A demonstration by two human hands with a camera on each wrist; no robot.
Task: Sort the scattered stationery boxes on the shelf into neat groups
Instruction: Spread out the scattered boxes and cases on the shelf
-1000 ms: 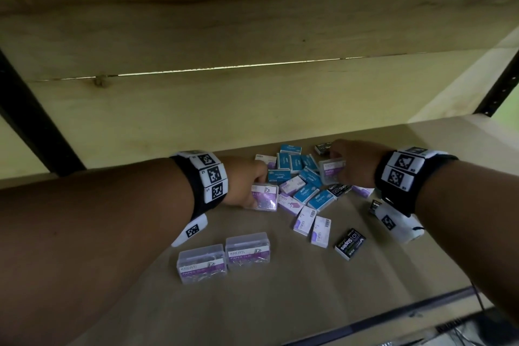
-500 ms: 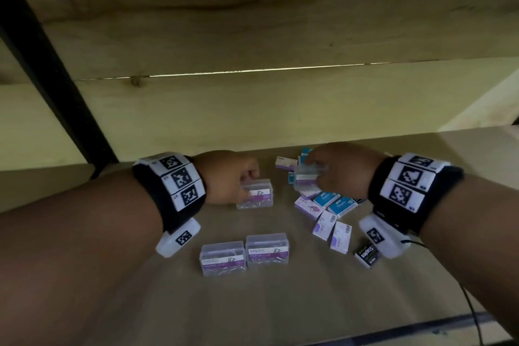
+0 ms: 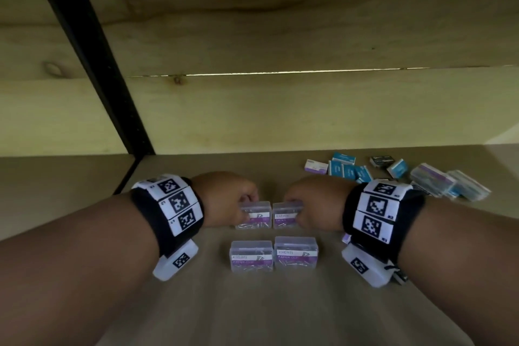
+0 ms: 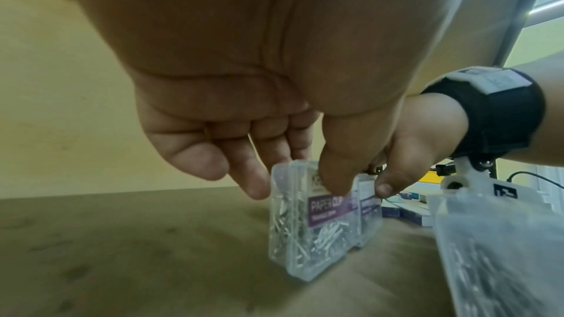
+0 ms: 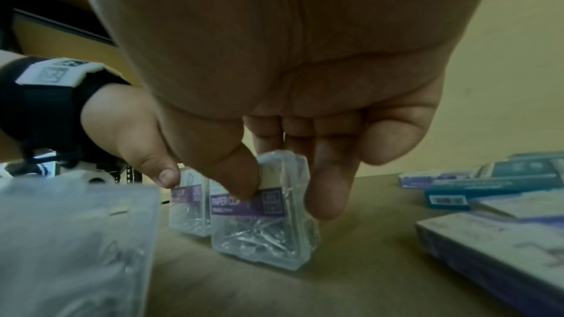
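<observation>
Two clear paper clip boxes with purple labels stand side by side on the wooden shelf. My left hand pinches the left box between thumb and fingers; the same box shows in the left wrist view. My right hand pinches the right box, seen close in the right wrist view. Both boxes rest on the shelf, edges nearly touching. In front of them stand two more clear paper clip boxes, side by side.
A loose heap of blue, white-purple and black small boxes lies at the back right, with more clear boxes beyond my right wrist. A black upright post stands at the back left. The shelf's wooden back wall is close.
Both hands have carried a clear paper clip box each from the heap to the left and set them side by side behind the front pair. The view has shifted left.
</observation>
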